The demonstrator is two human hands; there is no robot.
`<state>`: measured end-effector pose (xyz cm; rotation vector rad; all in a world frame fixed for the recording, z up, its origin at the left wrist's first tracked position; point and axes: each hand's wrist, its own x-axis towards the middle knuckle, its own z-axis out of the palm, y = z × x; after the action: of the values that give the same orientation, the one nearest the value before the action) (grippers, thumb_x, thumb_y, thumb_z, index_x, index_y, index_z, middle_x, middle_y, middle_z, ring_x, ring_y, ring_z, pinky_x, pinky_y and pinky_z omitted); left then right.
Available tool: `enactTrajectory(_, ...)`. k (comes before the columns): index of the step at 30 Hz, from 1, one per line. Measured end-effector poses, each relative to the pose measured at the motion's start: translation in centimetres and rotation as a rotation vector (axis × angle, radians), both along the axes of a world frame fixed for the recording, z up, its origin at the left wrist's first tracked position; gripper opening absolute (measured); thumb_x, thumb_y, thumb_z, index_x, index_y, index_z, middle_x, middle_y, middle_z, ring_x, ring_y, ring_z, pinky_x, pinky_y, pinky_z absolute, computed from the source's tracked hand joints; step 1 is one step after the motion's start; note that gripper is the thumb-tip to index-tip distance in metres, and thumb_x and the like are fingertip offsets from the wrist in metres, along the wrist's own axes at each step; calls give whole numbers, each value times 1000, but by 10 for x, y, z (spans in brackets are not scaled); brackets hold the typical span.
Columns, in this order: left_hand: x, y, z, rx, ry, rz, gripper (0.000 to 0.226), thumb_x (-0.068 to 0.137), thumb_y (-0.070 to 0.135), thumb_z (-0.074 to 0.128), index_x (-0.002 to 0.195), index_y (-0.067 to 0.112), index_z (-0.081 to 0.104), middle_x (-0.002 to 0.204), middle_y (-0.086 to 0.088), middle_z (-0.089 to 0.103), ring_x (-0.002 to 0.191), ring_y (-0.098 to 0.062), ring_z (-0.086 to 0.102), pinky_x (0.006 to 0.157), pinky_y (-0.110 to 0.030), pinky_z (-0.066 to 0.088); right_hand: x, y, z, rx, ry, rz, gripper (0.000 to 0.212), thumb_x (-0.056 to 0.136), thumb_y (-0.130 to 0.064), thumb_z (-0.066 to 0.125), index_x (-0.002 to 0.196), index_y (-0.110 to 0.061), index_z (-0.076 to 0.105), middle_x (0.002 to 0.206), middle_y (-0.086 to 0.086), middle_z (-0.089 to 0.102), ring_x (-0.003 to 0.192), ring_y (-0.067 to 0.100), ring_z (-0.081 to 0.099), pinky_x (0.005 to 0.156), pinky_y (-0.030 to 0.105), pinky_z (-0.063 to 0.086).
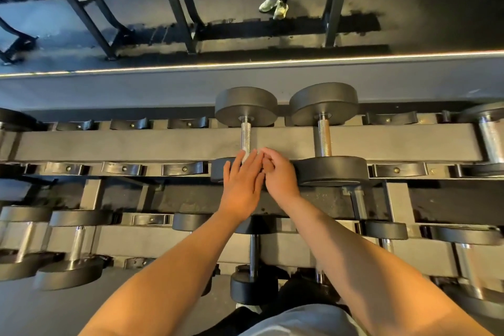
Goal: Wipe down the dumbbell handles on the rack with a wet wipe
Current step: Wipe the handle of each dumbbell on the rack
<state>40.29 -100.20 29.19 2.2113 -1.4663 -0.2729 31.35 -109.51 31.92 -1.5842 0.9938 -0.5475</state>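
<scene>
Steel handle (245, 135) runs front-to-back; flat left hand (242, 185) presses wipe (245, 155), hold of curled right hand (278, 172) unclear.

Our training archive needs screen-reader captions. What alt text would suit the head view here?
Seen from above, a person's left hand lays straight fingers over a white wipe at the near end of a dumbbell handle on the rack, the right hand curled beside it. A second dumbbell sits to the right.
</scene>
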Motion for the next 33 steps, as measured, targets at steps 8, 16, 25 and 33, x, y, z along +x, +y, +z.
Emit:
enactTrajectory(8, 16, 18, -13, -3, 59, 291, 51, 110, 32, 28, 159, 20, 24, 167, -5, 20, 156, -23, 9, 126, -49, 13, 15, 7, -9, -32, 101, -8, 36, 104, -5, 43, 132, -15, 62, 134, 2, 59, 122, 9, 51, 95, 9, 31)
enactTrajectory(16, 34, 23, -8, -101, 696, 629, 50, 111, 31, 28, 159, 17, 25, 160, -3, 34, 145, -14, 31, 110, -18, 18, 16, 1, -14, -15, 148, -23, 42, 102, -2, 38, 126, -17, 68, 130, -1, 65, 122, 15, 56, 98, 18, 37)
enactTrajectory(25, 27, 8, -14, -122, 34, 187, 48, 108, 32, 28, 153, 21, 40, 158, -3, 39, 151, -21, 25, 122, -43, 18, 42, -4, -7, -15, 159, -26, 31, 102, -15, 40, 115, -23, 67, 115, 0, 69, 112, 20, 59, 98, 36, 48)
enactTrajectory(33, 60, 3, -10, -74, 548, 665, 39, 110, 28, 33, 136, 11, 57, 133, -10, 60, 125, -25, 54, 99, -24, 35, 64, -16, -9, 8, 270, 22, 28, 101, -16, 47, 120, -20, 68, 119, 1, 69, 107, 19, 63, 79, 26, 44)
